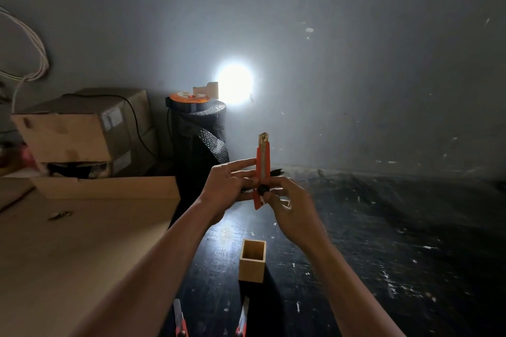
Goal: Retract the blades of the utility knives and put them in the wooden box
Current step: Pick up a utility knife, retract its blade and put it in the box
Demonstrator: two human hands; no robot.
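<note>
Both hands hold one orange utility knife upright above the dark bench, its metal tip at 12 o'clock. The left hand steadies the body from 9 o'clock, its fingers stretched out and pressed flat along the orange side. The right hand comes in from 4 o'clock, its fingers pinching the lower end, with the thumb beside the black slider knob. Only the brass-coloured guide shows at the top; whether any blade still sticks out I cannot tell in this light.

The wooden box stands open-mouthed and empty on the bench at 6 o'clock from the hands, well below the knife. Two more knives lie at the bottom edge of the view, pale blades pointing towards the box.

The knife looks light and stiff, its plastic shell probably smooth enough to slip, so a firm hold on the flat sides of the handle seems best, fingers kept off the tip end. The box is narrow, so the knife should probably go in upright, tail first or tip first once the blade is fully home
</note>
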